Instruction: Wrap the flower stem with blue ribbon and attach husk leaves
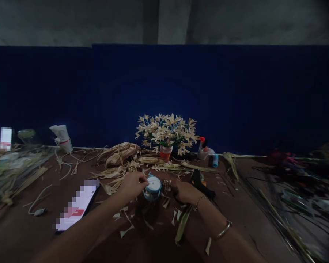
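Observation:
My left hand [133,184] is closed in a pinch at the left edge of a blue spool [152,193] with a white top. What its fingertips hold is too small to make out. To the right of the spool, my right hand [185,191] is low over the table with its fingers curled and pointing left. A dark shape shows under it, and what it grips is hidden in the dim light. Small pale cut pieces of husk [167,184] lie between the spool and my right hand. More husk scraps [126,231] are scattered nearer to me.
Behind the spool stands an orange pot [165,153] of pale husk flowers [166,129]. Dried corn husks [120,155] lie left of it. A black glue gun [201,182] is beside my right hand. A phone [80,208] lies at left; cables and clutter fill both sides.

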Demonstrator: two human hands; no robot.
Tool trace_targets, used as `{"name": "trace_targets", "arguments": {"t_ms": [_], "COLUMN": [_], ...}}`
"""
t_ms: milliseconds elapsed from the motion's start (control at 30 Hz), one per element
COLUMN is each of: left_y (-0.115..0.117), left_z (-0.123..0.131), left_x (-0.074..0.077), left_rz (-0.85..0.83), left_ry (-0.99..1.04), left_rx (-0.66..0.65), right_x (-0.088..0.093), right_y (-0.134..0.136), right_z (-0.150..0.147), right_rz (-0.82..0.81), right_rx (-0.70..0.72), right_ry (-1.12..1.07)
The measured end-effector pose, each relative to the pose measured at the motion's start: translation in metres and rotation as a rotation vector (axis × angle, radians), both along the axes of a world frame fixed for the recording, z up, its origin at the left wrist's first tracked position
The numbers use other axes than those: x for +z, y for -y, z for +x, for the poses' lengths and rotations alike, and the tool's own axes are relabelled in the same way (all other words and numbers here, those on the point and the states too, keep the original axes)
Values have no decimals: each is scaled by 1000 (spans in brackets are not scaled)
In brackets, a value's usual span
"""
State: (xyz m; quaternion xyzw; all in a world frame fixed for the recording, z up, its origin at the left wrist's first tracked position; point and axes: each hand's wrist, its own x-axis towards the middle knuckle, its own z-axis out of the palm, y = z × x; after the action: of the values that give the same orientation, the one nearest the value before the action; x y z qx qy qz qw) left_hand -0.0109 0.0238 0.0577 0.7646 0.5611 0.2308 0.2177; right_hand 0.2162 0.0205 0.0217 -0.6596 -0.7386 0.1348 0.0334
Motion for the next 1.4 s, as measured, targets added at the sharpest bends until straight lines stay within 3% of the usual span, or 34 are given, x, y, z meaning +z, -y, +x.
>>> {"name": "trace_targets", "arguments": {"t_ms": [333,467,600,700,800,900,1000,1067,1133,1167,1233,1300,1400], "left_y": [-3,-2,2,7,15,25,33,32,28,24,18,14,16], "left_z": [5,2,8,18,26,24,14,7,3,4,9,18,30], "left_x": [2,4,5,7,13,23,31,30,22,16,1,-14,-29], "left_rz": [32,77,73,77,138,289,484,540,457,336,-15,-260,-365], "left_ry": [-103,-177,-245,-240,-215,-187,-19,222,532,678,910,1086,1220], "left_rx": [-6,-53,-72,-184,-279,-319,-187,15,221,278,240,134,88], "right_x": [-9,5,28,37,33,26,26,29,30,28,20,6,-14], "right_y": [-7,2,30,46,49,43,37,35,32,31,30,29,32], "right_z": [6,8,-18,-42,-54,-52,-46,-43,-43,-44,-49,-55,-60], "right_rz": [-12,24,146,349,357,346,394,337,180,81,-98,-197,-272], "right_rx": [-80,-63,-63,106,208,201,99,13,-56,-76,-104,-125,-161], "right_ry": [-153,-201,-176,-199,-136,-203,-497,-761,-1021,-1137,-1321,-1426,-1430]}}
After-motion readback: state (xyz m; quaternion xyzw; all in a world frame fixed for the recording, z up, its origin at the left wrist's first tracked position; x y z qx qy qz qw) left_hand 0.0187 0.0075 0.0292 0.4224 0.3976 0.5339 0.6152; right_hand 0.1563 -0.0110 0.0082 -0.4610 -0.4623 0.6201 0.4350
